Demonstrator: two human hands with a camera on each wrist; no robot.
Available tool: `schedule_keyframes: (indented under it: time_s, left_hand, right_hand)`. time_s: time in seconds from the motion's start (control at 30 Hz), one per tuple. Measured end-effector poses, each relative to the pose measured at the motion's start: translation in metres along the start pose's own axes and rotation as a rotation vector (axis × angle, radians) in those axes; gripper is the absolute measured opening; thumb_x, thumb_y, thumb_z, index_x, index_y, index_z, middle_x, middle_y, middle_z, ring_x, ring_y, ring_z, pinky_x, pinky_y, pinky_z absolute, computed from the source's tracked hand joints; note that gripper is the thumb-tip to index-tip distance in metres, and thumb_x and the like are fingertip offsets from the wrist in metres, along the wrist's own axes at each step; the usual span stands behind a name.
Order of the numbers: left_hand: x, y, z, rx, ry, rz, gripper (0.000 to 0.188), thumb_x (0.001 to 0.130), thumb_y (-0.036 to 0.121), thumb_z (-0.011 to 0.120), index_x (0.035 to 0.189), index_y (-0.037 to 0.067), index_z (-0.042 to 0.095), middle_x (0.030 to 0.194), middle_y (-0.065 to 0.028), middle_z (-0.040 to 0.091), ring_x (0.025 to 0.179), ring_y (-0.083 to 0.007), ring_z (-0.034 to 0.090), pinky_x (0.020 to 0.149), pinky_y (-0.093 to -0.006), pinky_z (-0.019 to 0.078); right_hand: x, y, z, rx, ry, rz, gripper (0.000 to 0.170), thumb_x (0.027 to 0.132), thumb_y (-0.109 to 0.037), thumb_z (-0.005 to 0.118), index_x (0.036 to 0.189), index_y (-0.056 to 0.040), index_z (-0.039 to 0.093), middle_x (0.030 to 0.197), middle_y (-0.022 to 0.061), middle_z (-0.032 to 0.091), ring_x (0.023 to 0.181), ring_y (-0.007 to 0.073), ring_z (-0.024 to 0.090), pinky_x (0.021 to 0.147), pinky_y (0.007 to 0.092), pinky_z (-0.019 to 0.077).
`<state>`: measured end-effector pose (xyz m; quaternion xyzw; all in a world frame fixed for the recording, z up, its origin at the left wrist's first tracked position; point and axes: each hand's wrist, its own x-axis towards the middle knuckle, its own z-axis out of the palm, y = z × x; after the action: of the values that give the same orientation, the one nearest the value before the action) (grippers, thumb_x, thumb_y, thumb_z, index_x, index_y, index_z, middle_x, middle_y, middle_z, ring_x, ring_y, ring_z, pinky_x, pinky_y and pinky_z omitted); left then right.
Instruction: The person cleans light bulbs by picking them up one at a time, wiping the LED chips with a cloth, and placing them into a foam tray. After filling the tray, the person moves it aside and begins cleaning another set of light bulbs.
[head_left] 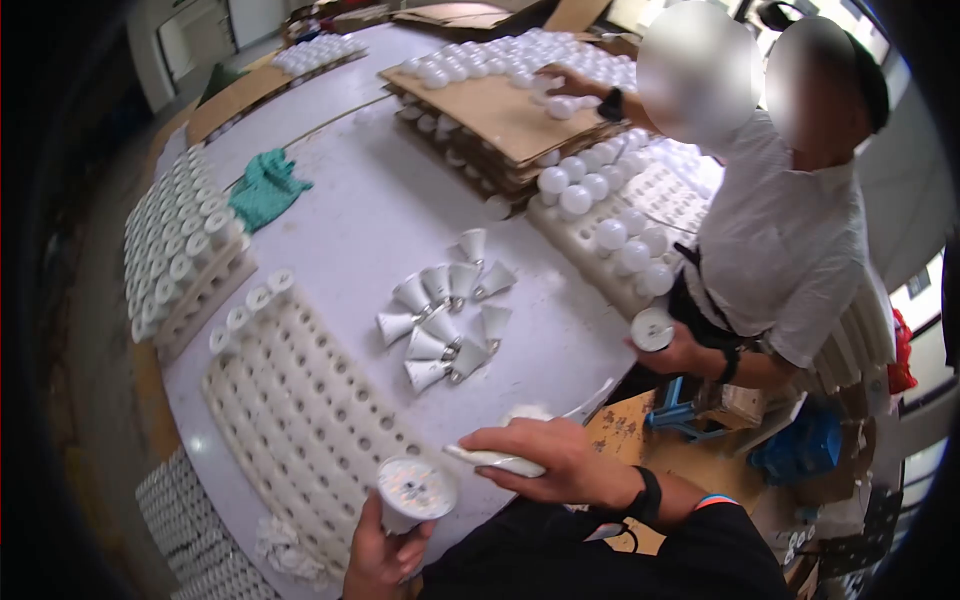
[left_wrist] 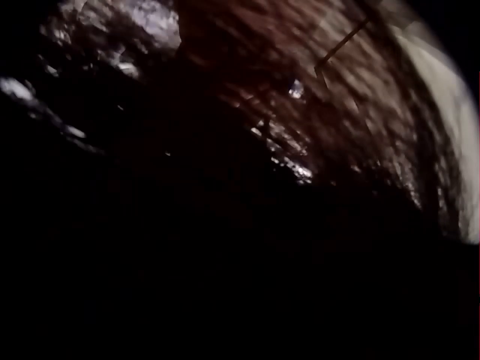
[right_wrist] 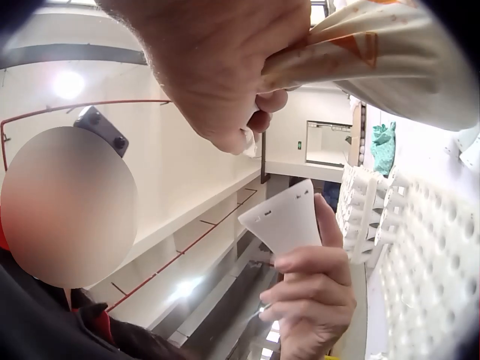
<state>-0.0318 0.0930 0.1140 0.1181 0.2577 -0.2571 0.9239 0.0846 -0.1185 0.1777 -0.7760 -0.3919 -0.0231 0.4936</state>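
My left hand grips a white cone-shaped LED bulb base, its open end up and a round LED board showing inside. In the right wrist view the fingers wrap round its narrow lower part. Close by on the right, my right hand holds a soft white plastic bag with orange print, squeezed at its narrow part. The bag's pale end points toward the bulb base in the head view. The left wrist view is mostly dark and blurred.
A white foam tray with rows of holes lies ahead on the table. Several loose bulb bases lie beyond it. Across the table, a person holds another bulb base beside round white bulb covers. A green cloth lies left.
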Motion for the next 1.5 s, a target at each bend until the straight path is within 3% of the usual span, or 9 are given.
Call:
schedule_keyframes:
  time_s: [0.07, 0.17, 0.33, 0.87, 1.03, 1.17, 1.27, 1.33, 1.5]
  left_hand:
    - [0.006, -0.009, 0.011, 0.181, 0.0, 0.09, 0.053, 0.086, 0.049, 0.039, 0.11, 0.003, 0.044, 0.074, -0.0123, 0.056, 0.039, -0.0113, 0.047, 0.03, -0.0203, 0.0383]
    - [0.009, -0.016, 0.029, 0.163, -0.009, 0.156, 0.048, 0.086, 0.047, 0.04, 0.108, 0.004, 0.045, 0.072, -0.013, 0.057, 0.04, -0.0122, 0.048, 0.03, -0.0207, 0.0392]
    - [0.007, -0.015, 0.039, 0.229, -0.045, 0.053, 0.043, 0.088, 0.044, 0.036, 0.104, 0.006, 0.047, 0.07, -0.0126, 0.057, 0.041, -0.014, 0.051, 0.03, -0.0216, 0.0395]
    - [-0.001, -0.016, 0.035, 0.381, -0.037, 0.127, 0.047, 0.089, 0.042, 0.034, 0.104, 0.0, 0.048, 0.07, -0.0145, 0.058, 0.043, -0.016, 0.052, 0.034, -0.0242, 0.0418]
    - [-0.009, -0.018, 0.04, 0.487, 0.013, 0.38, 0.045, 0.086, 0.034, 0.047, 0.112, -0.003, 0.045, 0.088, -0.0153, 0.059, 0.063, -0.0205, 0.06, 0.051, -0.0289, 0.0508]
    - [-0.012, -0.019, 0.043, 0.538, -0.043, 0.455, 0.043, 0.083, 0.023, 0.056, 0.115, -0.003, 0.044, 0.096, -0.0155, 0.058, 0.075, -0.0223, 0.061, 0.058, -0.0309, 0.0524]
    - [-0.012, -0.022, 0.042, 0.547, -0.031, 0.565, 0.04, 0.078, 0.013, 0.061, 0.113, -0.003, 0.048, 0.101, -0.0157, 0.057, 0.09, -0.0233, 0.058, 0.072, -0.0333, 0.0502]
    - [-0.012, -0.021, 0.038, 0.578, -0.045, 0.617, 0.035, 0.075, 0.002, 0.06, 0.108, -0.002, 0.053, 0.111, -0.017, 0.052, 0.104, -0.0243, 0.05, 0.085, -0.0351, 0.043]
    - [-0.013, -0.018, 0.034, 0.639, -0.121, 0.651, 0.027, 0.07, -0.006, 0.057, 0.096, 0.0, 0.06, 0.119, -0.0175, 0.045, 0.111, -0.0243, 0.044, 0.091, -0.0341, 0.0383]
  right_hand:
    - [-0.005, -0.006, -0.006, -0.15, -0.049, -0.047, 0.041, 0.066, -0.008, 0.071, 0.105, -0.0111, 0.058, 0.063, 0.0029, 0.054, 0.05, 0.0169, 0.053, 0.043, 0.0284, 0.0404]
    - [-0.009, -0.007, -0.008, -0.217, -0.052, -0.117, 0.044, 0.063, -0.007, 0.072, 0.105, -0.0094, 0.058, 0.059, 0.0018, 0.051, 0.047, 0.0157, 0.052, 0.042, 0.0276, 0.0397]
    - [-0.013, -0.005, -0.006, -0.227, -0.05, -0.165, 0.047, 0.061, -0.007, 0.073, 0.106, -0.0067, 0.058, 0.058, 0.0016, 0.05, 0.046, 0.0152, 0.052, 0.041, 0.0272, 0.0401]
    - [-0.015, -0.011, -0.004, -0.322, -0.094, -0.209, 0.044, 0.061, -0.01, 0.071, 0.103, -0.0065, 0.058, 0.06, 0.0012, 0.048, 0.047, 0.0147, 0.05, 0.041, 0.0266, 0.0401]
    - [-0.013, -0.01, -0.007, -0.323, -0.117, -0.2, 0.036, 0.062, -0.011, 0.071, 0.096, -0.006, 0.059, 0.058, 0.0014, 0.046, 0.046, 0.0155, 0.05, 0.041, 0.0274, 0.0393]
    - [-0.014, -0.009, -0.008, -0.334, -0.168, -0.183, 0.029, 0.064, -0.013, 0.07, 0.089, -0.0065, 0.058, 0.059, 0.0018, 0.045, 0.046, 0.0164, 0.05, 0.041, 0.0282, 0.0395]
    - [-0.011, -0.016, -0.012, -0.307, -0.209, -0.15, 0.022, 0.064, -0.009, 0.06, 0.083, -0.0071, 0.049, 0.063, 0.003, 0.044, 0.051, 0.0181, 0.052, 0.04, 0.0304, 0.0402]
    - [-0.013, -0.014, -0.011, -0.302, -0.216, -0.141, 0.022, 0.064, -0.01, 0.061, 0.082, -0.0071, 0.049, 0.063, 0.0031, 0.044, 0.052, 0.0185, 0.053, 0.04, 0.0308, 0.0404]
    - [-0.016, -0.014, -0.009, -0.279, -0.236, -0.085, 0.021, 0.067, -0.014, 0.064, 0.079, -0.0074, 0.048, 0.064, 0.0035, 0.047, 0.052, 0.021, 0.053, 0.041, 0.0322, 0.041]
